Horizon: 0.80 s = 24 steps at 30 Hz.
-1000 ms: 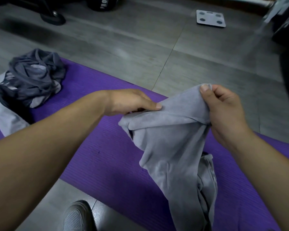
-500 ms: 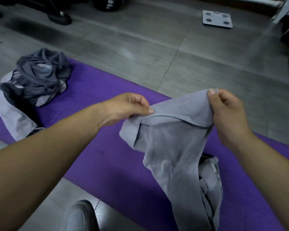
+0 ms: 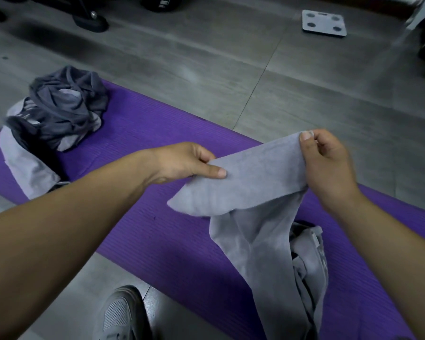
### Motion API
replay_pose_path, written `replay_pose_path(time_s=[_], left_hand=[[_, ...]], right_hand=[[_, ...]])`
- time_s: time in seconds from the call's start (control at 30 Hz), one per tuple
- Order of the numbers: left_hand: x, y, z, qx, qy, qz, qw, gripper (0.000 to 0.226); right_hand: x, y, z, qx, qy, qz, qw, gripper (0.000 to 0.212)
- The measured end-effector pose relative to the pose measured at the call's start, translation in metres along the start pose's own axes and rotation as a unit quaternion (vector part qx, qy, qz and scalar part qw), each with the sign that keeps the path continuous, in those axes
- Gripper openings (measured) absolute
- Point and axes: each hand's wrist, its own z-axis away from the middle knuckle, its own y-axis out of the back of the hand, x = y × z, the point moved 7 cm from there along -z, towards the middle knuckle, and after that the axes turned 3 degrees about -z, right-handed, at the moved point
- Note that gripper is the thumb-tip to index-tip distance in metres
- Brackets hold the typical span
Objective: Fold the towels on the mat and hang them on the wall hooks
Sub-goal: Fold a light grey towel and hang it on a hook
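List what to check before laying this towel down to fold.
1. Left hand pinches towel edge: ok.
2. Right hand pinches the top corner: ok.
3. Towel spread flat between the hands: not ok, it hangs twisted and bunched.
4. Bare mat to lay it on: ok, between towel and pile.
5. Wall hooks within reach: cannot tell, none in view.
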Motion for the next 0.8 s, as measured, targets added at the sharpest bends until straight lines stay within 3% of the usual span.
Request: replay_pose_path(time_s=[0.13,0.23,0.3,0.37,0.43,0.53,0.67,0.8], left_hand=[[0.003,0.011,0.0,0.051,-0.031,0.019,0.998,0.038],[-0.001,0.015,0.001,0.061,-0.031,-0.013,0.998,0.032],[-0.009,0.019,0.005,0.06,-0.026,-0.026,0.998,0.026],[-0.02,0.024,0.011,0.054,-0.015,-0.02,0.998,0.024],[-0.032,0.031,0.018,0.061,-0.01,-0.013,0.998,0.028],[-0.05,0.036,0.032,0.071,-0.024,0.029,0.997,0.035],[-0.103,0.025,0.042,0.035,0.025,-0.037,0.998,0.046],[-0.168,0.014,0.036,0.002,0.107,-0.182,0.977,0.018]], right_hand=[[0.009,-0.001,-0.001,0.004,-0.008,0.005,1.0,0.028],[0.007,-0.008,0.001,-0.004,-0.013,-0.021,1.0,0.027],[0.008,-0.025,0.006,-0.074,-0.056,-0.088,0.992,0.014],[0.021,-0.05,0.019,-0.207,-0.157,-0.145,0.955,0.034],[0.033,-0.066,0.036,-0.308,-0.229,-0.12,0.916,0.048],[0.045,-0.074,0.039,-0.306,-0.265,-0.124,0.906,0.032],[0.025,-0.072,0.018,-0.239,-0.114,-0.001,0.964,0.007],[0.013,-0.075,0.011,-0.211,-0.056,0.048,0.975,0.016]])
